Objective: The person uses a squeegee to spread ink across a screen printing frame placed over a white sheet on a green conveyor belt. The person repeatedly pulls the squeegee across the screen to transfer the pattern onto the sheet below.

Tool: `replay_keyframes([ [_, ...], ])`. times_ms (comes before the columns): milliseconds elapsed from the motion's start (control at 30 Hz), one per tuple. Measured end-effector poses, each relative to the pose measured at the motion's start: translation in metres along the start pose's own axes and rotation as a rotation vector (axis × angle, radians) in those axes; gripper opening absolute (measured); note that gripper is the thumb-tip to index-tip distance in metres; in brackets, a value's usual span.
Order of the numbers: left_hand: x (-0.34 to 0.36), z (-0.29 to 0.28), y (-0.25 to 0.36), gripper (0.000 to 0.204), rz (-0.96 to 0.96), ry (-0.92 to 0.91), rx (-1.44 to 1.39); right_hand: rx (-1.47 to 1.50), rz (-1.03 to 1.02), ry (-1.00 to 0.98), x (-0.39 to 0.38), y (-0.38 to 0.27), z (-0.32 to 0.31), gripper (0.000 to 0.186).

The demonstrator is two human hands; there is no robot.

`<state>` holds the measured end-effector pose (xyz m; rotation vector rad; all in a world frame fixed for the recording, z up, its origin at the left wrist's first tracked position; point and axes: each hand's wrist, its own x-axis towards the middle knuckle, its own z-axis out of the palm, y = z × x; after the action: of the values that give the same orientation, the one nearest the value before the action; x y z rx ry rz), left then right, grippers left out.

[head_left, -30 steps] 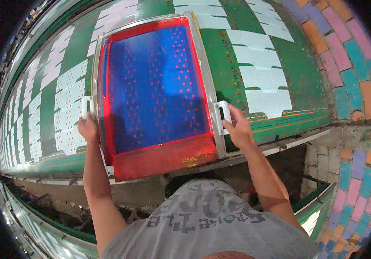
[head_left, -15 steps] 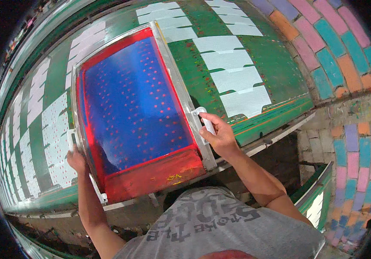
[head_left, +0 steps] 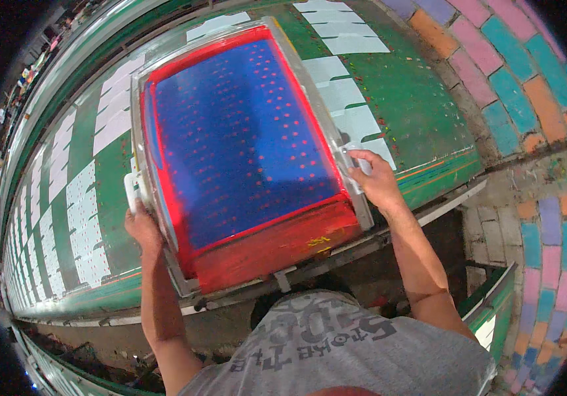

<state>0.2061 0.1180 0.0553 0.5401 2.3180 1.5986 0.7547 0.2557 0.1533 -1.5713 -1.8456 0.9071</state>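
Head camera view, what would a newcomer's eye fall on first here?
Probably the big blue panel in the middle, bordered in red and dotted with red, with the left hand and right hand on white handles at its sides. Next, white sheets in rows across the green table, then pink, teal, orange and purple bricks at right.

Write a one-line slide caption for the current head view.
Left hand and right hand grip white handles on a framed blue screen over a green table with white sheets.
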Motion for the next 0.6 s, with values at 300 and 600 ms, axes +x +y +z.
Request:
replay_keyframes([
  [300,-0.132,0.129,0.036,0.042,-0.082,-0.020,-0.158,0.128,0.173,0.032,0.026,0.121,-0.129,0.036],
  [600,-0.186,0.184,0.071,0.024,-0.086,-0.004,-0.336,0.231,0.164,-0.009,0.033,0.172,-0.188,0.035],
])
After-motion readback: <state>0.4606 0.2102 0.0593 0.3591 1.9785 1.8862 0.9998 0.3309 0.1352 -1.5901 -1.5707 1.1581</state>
